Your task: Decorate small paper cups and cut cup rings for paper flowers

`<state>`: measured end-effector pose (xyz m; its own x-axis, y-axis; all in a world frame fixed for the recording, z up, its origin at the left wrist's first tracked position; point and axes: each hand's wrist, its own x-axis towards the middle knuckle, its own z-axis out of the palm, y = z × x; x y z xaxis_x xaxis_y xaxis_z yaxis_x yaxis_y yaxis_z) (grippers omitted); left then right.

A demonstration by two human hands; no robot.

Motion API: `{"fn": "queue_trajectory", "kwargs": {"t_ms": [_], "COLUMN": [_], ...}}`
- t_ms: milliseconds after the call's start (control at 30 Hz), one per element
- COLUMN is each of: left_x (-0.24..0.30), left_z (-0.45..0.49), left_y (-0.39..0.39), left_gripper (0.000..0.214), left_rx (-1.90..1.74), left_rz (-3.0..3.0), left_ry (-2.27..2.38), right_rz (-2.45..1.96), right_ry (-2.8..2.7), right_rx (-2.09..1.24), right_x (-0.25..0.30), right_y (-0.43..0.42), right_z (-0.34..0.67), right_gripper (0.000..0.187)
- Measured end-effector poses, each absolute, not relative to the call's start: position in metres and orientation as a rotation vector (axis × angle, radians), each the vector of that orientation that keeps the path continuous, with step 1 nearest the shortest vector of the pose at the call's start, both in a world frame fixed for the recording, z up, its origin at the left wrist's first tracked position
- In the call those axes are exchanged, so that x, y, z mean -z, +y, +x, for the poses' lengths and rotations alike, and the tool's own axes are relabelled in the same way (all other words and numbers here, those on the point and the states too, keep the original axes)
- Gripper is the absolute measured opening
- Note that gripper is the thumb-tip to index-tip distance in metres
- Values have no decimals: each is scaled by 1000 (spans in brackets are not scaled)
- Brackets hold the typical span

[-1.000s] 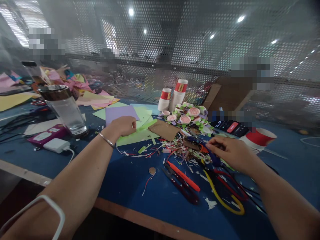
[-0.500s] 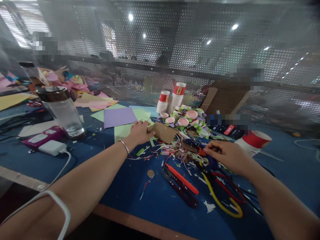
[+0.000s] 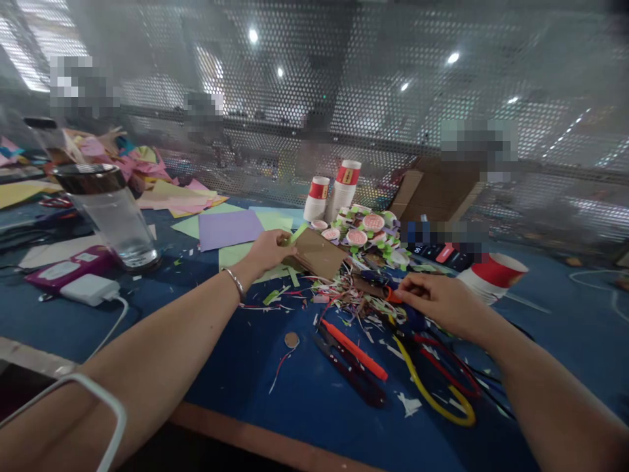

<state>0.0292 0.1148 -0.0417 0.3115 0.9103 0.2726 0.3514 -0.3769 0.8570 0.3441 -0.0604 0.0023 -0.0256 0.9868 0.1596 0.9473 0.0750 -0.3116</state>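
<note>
My left hand [image 3: 268, 252] is closed, thumb and fingers pinching the left end of a brown cardboard piece [image 3: 322, 252]. A light green paper strip [image 3: 299, 233] sticks up beside those fingers. The cardboard is tilted over a heap of scraps and thin wires [image 3: 339, 288]. My right hand [image 3: 432, 298] is curled, its fingertips at the orange part of a blue and orange tool [image 3: 392, 295], partly hidden under the hand. Nearer me lie an orange pen-like stick [image 3: 356, 351], dark-handled scissors [image 3: 354, 377] and a small round disc with wires [image 3: 291, 339].
Paper cups [image 3: 344, 190] stand behind a pile of decorated round pieces [image 3: 366, 229]. More cups [image 3: 491, 278] lean at the right near a phone [image 3: 445, 252]. A glass jar [image 3: 115, 216], a purple power strip [image 3: 69, 269] and purple paper [image 3: 230, 229] are at the left. Yellow-handled pliers [image 3: 427, 387] lie in front.
My left hand has lifted and tilted the cardboard, and the green strip now stands up by its fingers. My right hand stays by the blue and orange tool. The view has shifted slightly.
</note>
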Motion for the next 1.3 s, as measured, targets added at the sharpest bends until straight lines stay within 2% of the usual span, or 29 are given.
{"fn": "queue_trajectory", "kwargs": {"t_ms": [100, 200, 333, 467, 700, 867, 967, 1133, 1200, 1300], "left_x": [33, 24, 15, 10, 6, 3, -1, -4, -4, -4], "left_z": [27, 21, 14, 16, 29, 31, 29, 25, 26, 31], "left_y": [112, 112, 114, 108, 83, 77, 72, 62, 59, 58], "left_gripper": [12, 6, 13, 11, 15, 20, 22, 59, 52, 25], "left_rx": [-1065, -1101, -1176, -1210, -1194, -1170, -1192, -1392, -1403, -1385], "left_rz": [1692, 1534, 1431, 1452, 1652, 1818, 1954, 2471, 2572, 2623], "left_ry": [1105, 1051, 996, 885, 671, 603, 597, 833, 860, 820], "right_rz": [-1919, -1905, -1888, -1813, -1565, -1469, -1467, -1472, -1434, -1349], "right_ry": [-2038, -2037, -2006, -1929, -1738, -1722, -1676, -1663, -1665, -1720], "right_rx": [-146, -125, -76, -35, -329, -406, -291, 171, 276, 393], "right_x": [-2, -2, -6, -11, -7, -4, -2, 2, 3, 3], "right_y": [-60, -61, -61, -64, -69, -70, -70, -72, -73, -74], "right_z": [344, 342, 337, 325, 296, 284, 284, 290, 292, 292], "right_gripper": [29, 29, 29, 33, 50, 43, 34, 20, 19, 14]}}
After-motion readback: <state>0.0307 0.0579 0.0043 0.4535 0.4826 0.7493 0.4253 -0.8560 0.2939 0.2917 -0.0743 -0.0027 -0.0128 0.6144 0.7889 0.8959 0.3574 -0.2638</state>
